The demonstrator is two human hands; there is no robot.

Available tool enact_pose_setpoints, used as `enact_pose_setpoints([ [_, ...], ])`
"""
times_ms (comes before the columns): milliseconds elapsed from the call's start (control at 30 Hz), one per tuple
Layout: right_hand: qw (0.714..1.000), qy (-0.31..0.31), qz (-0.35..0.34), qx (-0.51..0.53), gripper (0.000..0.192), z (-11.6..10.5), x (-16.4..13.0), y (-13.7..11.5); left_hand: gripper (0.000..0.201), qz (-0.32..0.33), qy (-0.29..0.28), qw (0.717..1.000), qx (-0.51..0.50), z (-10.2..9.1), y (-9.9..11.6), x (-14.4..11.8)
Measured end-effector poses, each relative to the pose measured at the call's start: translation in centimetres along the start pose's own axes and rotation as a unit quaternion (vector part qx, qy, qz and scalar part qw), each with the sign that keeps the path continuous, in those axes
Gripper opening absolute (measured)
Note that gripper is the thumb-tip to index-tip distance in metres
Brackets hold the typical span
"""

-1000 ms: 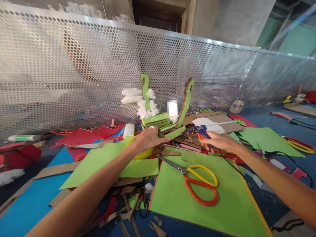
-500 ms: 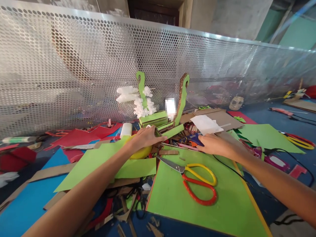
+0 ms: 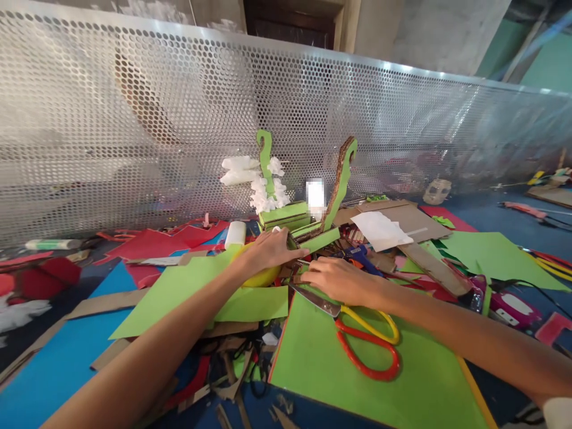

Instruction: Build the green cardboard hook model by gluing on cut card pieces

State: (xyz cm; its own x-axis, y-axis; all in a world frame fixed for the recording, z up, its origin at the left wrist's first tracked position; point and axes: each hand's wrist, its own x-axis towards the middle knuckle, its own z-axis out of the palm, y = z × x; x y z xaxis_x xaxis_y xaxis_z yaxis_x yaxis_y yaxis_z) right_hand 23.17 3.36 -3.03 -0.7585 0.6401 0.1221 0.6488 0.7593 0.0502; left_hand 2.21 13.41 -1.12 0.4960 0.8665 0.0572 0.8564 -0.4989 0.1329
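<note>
My left hand point(image 3: 269, 249) is closed on the near edge of a green cardboard model point(image 3: 290, 215), which has two curled uprights. White frilly pieces point(image 3: 269, 193) sit on its left upright. Just to the right, my right hand point(image 3: 333, 279) is low over the green sheet, fingers curled at the spot of a small brown cardboard strip point(image 3: 295, 279). The fingers hide most of that strip, so the grip itself is unclear. Scissors point(image 3: 366, 342) with one yellow and one red handle lie under and in front of this hand. Beyond it rests a blue glue gun point(image 3: 364, 257).
A large green sheet point(image 3: 353, 381) covers the front. Cardboard scraps point(image 3: 235, 381), red paper point(image 3: 165, 243) and blue paper point(image 3: 49, 357) crowd the left. A yellow round object point(image 3: 263, 275) lies under my left wrist. Behind stands a perforated metal panel point(image 3: 201, 113).
My right hand has let go of the blue glue gun and moved left to the small cardboard strip. My left hand stays on the model. The view has shifted slightly.
</note>
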Motion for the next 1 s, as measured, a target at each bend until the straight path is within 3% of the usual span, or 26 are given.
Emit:
enact_pose_setpoints([
  [167, 0.999, 0.046, -0.012, 0.002, 0.048, -2.3, -0.5, 1.7, 0.084, 0.021, 0.016, 1.0, 0.009, 0.9, -0.6, 0.3],
  [300, 0.991, 0.13, 0.006, 0.0, 0.046, -4.3, 0.6, 3.5, 0.081, 0.036, 0.019, 0.999, 0.008, 1.5, -0.9, 0.6],
  [500, 0.991, 0.11, -0.023, -0.066, 0.043, -3.2, 3.3, 4.9, 0.081, 0.04, 0.034, 0.999, 0.004, 1.3, -0.7, 0.3],
  [733, 0.993, 0.082, -0.001, -0.083, 0.038, -2.6, 3.7, 5.9, 0.079, 0.034, 0.036, 0.999, 0.006, 1.3, -0.7, 0.4],
  [867, 0.991, 0.112, -0.014, -0.069, 0.04, -2.5, 3.4, 6.3, 0.077, 0.035, 0.037, 0.999, 0.003, 1.5, -0.9, 0.5],
  [1000, 0.982, 0.186, 0.01, -0.031, 0.043, -2.9, 2.2, 6.4, 0.075, 0.039, 0.031, 0.999, 0.01, 1.4, -0.8, 0.4],
])
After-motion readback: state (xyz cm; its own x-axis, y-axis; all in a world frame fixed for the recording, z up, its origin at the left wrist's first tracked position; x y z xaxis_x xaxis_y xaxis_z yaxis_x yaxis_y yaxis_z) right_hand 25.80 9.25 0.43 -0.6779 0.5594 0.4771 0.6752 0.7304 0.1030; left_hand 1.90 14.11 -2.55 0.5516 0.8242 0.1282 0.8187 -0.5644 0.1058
